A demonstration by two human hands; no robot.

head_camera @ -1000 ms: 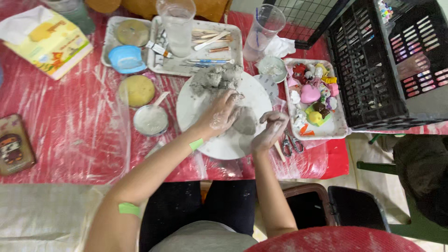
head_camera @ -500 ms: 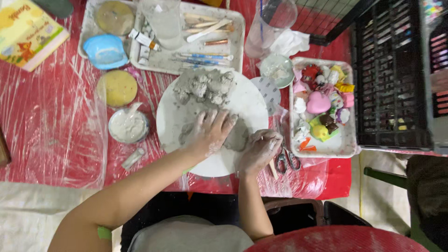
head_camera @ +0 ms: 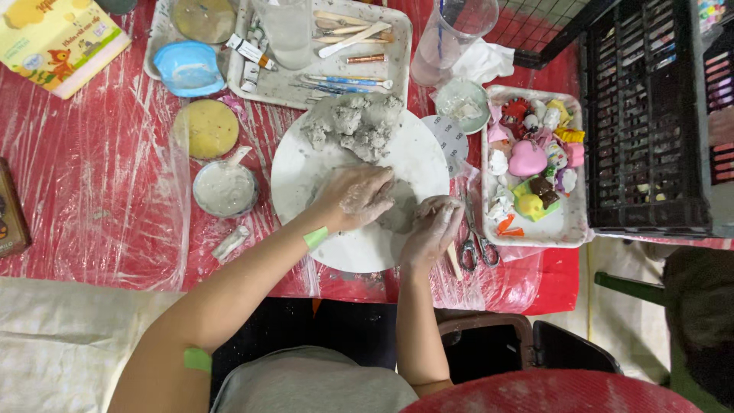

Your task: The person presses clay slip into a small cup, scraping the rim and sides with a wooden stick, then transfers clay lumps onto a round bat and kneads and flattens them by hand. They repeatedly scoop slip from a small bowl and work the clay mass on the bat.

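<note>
Here, both hands work one flat piece of grey clay lying on the round white board, right of the board's centre. The left hand lies palm-down with its fingers spread wide and slightly curled, pressing the clay's near-left edge; this flat pose suits spreading or steadying the piece. The right hand is cupped over the clay at about 4 o'clock on the board, fingers bent and close together; whether it pinches a bit of clay cannot be told. Both are smeared grey. The forearms converge from 6 and 7 o'clock, the left bearing a green band at the wrist.

Rough lumps sit in reserve at the board's 12 o'clock. At 9 o'clock stands a slip bowl, with a yellow disc beyond it. Scissors lie at 4 o'clock, just off the board. A tool tray is at 12 o'clock and a tray of coloured moulds at 3 o'clock, all within reach on the plastic-covered red table.
</note>
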